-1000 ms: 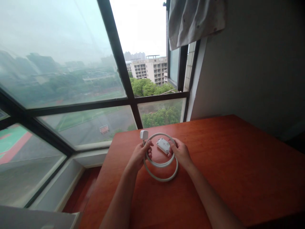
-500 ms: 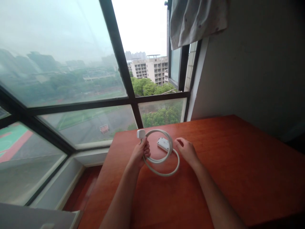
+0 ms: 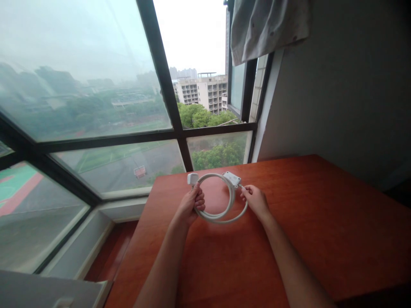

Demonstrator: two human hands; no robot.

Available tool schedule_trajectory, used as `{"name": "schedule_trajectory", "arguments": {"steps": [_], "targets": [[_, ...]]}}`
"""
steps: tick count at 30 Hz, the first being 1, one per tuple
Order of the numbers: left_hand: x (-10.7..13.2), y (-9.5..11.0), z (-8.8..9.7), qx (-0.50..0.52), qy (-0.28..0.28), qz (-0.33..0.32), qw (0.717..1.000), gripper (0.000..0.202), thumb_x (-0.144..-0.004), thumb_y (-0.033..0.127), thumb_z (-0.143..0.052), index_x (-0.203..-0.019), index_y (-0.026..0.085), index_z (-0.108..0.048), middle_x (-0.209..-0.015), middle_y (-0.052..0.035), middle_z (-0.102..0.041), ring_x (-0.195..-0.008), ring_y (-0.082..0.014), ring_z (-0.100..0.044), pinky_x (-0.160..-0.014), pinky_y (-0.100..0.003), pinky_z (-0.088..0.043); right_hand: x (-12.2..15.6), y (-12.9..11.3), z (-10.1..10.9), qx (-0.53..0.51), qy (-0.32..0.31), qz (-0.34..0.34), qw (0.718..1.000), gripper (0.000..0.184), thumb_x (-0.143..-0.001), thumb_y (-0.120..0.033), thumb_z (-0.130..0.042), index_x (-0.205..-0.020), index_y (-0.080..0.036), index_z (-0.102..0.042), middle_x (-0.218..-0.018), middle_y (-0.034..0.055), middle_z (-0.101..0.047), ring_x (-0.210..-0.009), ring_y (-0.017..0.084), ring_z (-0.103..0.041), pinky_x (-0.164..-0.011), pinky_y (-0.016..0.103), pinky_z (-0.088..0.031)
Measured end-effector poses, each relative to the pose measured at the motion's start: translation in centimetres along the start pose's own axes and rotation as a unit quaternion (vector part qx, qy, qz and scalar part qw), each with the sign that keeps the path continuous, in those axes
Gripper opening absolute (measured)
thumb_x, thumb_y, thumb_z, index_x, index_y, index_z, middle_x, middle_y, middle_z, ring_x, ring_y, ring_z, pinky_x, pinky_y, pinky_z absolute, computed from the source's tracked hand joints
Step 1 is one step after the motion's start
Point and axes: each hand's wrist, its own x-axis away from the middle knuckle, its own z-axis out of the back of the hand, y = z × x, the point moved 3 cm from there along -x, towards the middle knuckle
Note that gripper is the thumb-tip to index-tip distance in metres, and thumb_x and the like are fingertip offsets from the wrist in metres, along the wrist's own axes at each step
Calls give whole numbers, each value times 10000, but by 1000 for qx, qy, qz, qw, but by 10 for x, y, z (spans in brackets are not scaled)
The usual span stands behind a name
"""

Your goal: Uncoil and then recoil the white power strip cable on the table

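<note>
My left hand is closed around a coiled white cable, holding the loops above the table. From the top of that fist sticks the cable's white plug. My right hand pinches the cable near the end where it enters a white rectangular block, which looks like a small power strip. The block lies beyond the coil, partly behind its upper right edge. Between the two hands, one looser loop of cable hangs below the coil.
A reddish-brown wooden table spans the area beneath my hands. Past its far edge stand dark-framed windows, one sash open at the right. A grey curtain hangs above, beside a wall.
My right hand has taken hold of the cable beside the white block. The block has shifted up and to the right and turned. The loose loop is drawn up nearer the coil.
</note>
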Motion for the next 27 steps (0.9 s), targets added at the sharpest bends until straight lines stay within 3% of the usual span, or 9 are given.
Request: {"name": "schedule_trajectory", "arguments": {"steps": [5,10,14,17,21,24,27], "targets": [[3,-7,-6,-76,-6,12,997,474,-754,486,-728,-685,183,-370,-539,106,-285,-390,-7,-239,-365,-122,-229,-1,-4,6,-222,55,-8,974,337,-724,-475,-654,-834,-159,-612,-693,42,-657,-583,148,-592,-550,267,-485],[2,-11,-5,-162,36,-15,986,490,-745,540,-708,-679,189,-373,-553,95,-299,-422,-27,-271,-393,-152,-253,4,-20,9,-293,31,16,955,368,-717,-460,-717,-900,-150,-642,-720,28,-643,-578,115,-553,-563,254,-485],[0,-10,-1,-169,41,-24,985,498,-720,533,-728,-678,194,-365,-554,100,-280,-425,-28,-242,-397,-159,-240,8,-31,11,-291,0,74,954,321,-783,-439,-684,-969,-178,-675,-810,41,-673,-664,129,-580,-632,273,-504],[-1,-11,1,-177,38,-14,983,493,-726,527,-718,-674,197,-355,-551,103,-261,-425,-27,-224,-397,-160,-220,11,-39,11,-265,-25,124,956,286,-785,-423,-694,-956,-194,-707,-935,68,-698,-842,181,-632,-775,331,-521],[0,-14,2,-208,18,20,978,462,-740,481,-697,-660,197,-341,-548,103,-254,-424,-23,-209,-400,-159,-191,16,-46,3,-226,-117,189,948,237,-804,-400,-682,-939,-212,-734,-1162,87,-652,-1113,229,-588,-953,383,-477],[0,-16,2,-232,-3,44,972,407,-730,399,-681,-650,194,-338,-546,102,-255,-424,-19,-204,-408,-158,-186,19,-42,-5,-198,-162,194,947,257,-830,-407,-648,-973,-208,-726,-1225,99,-626,-1161,238,-566,-960,381,-477],[1,-16,3,-250,-13,57,967,395,-748,401,-641,-631,193,-327,-541,103,-239,-426,-19,-193,-412,-160,-171,19,-34,-14,-170,-178,188,951,270,-870,-395,-591,-1030,-203,-691,-1211,97,-634,-1054,218,-617,-855,341,-524]]}}
